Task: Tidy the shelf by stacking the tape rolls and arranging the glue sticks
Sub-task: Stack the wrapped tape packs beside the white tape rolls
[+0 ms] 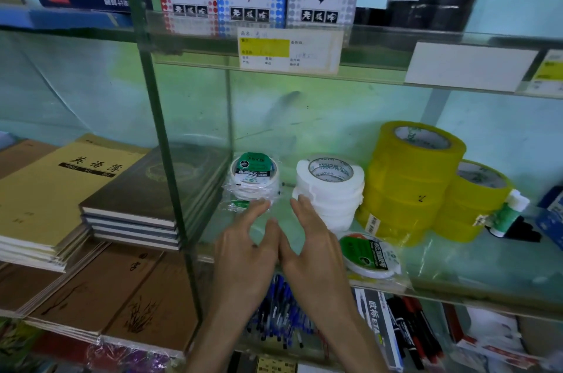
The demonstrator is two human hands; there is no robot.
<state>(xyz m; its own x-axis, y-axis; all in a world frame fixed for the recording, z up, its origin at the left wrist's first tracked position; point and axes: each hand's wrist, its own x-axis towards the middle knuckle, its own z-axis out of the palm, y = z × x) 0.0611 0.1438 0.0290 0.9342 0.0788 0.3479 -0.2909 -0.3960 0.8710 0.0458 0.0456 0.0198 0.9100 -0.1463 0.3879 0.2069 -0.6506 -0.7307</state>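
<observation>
On the glass shelf (472, 266) we log a tall yellow tape stack (408, 186), a white tape stack (332, 199) beside it. Left grip (243, 253) and right grip (313, 250), open and empty, hover between that and a wrapped roll (254, 180); glue stick (504, 215) far right.

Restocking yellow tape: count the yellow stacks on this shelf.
2. The taller yellow stack stands right of the white tape stack; the shorter yellow stack sits further right, beside the glue stick. Others may be hidden off-frame.
</observation>
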